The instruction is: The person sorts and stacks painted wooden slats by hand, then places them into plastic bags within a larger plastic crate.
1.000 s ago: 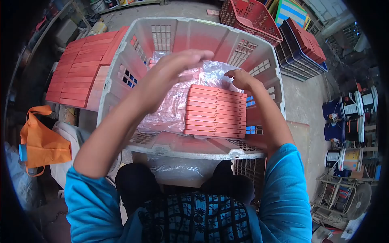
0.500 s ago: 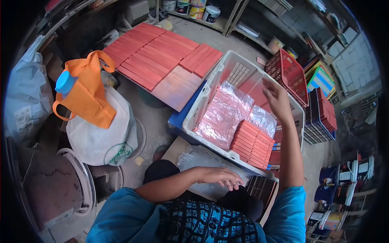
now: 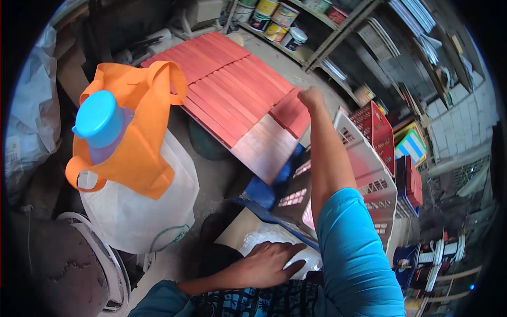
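Observation:
My right hand reaches out to the far right corner of a board covered with flat red strips. Its fingers are curled at the end of a short group of red strips, closed on them; the fingertips are partly hidden. My left hand is low in front of my body, palm down, thumb and fingers apart. It is over or beside clear plastic wrap on a piece of cardboard; contact cannot be told.
A white crate stands under my right arm, tilted in view. At left are an orange bag with a blue-capped bottle and a white sack. Red crates stand at right; paint cans sit on shelves behind.
My right hand has moved from above the white crate to the red strips on the board. The view has turned and come closer to the orange bag. My left hand stays low.

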Tool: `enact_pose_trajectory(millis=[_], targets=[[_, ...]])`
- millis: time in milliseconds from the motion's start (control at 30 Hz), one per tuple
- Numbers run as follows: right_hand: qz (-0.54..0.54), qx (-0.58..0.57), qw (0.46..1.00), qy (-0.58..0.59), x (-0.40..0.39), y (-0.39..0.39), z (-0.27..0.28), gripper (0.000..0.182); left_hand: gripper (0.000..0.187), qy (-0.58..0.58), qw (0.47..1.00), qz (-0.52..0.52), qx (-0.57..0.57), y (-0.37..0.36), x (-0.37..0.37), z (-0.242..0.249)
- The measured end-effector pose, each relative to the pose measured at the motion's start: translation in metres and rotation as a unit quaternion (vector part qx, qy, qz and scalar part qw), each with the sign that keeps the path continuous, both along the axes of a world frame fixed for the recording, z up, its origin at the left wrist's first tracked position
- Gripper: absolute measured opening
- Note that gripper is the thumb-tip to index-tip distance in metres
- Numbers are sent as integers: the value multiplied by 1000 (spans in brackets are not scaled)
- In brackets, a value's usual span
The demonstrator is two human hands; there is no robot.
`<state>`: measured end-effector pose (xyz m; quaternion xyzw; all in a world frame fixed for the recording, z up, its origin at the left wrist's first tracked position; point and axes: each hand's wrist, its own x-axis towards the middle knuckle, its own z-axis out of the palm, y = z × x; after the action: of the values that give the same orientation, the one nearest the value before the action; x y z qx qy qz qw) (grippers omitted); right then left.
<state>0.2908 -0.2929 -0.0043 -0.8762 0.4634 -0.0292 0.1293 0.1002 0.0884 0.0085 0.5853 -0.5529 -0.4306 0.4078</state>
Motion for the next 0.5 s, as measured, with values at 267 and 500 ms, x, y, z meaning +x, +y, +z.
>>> enact_pose_trajectory(millis=[267,500], targets=[[-175,-42,984,-2,18,-2,-89,78,39,123,987,26,-101,1,34,3],[-185,106,975,-58,1,19,-78,108,39,133,986,17,-100,6,36,-1]])
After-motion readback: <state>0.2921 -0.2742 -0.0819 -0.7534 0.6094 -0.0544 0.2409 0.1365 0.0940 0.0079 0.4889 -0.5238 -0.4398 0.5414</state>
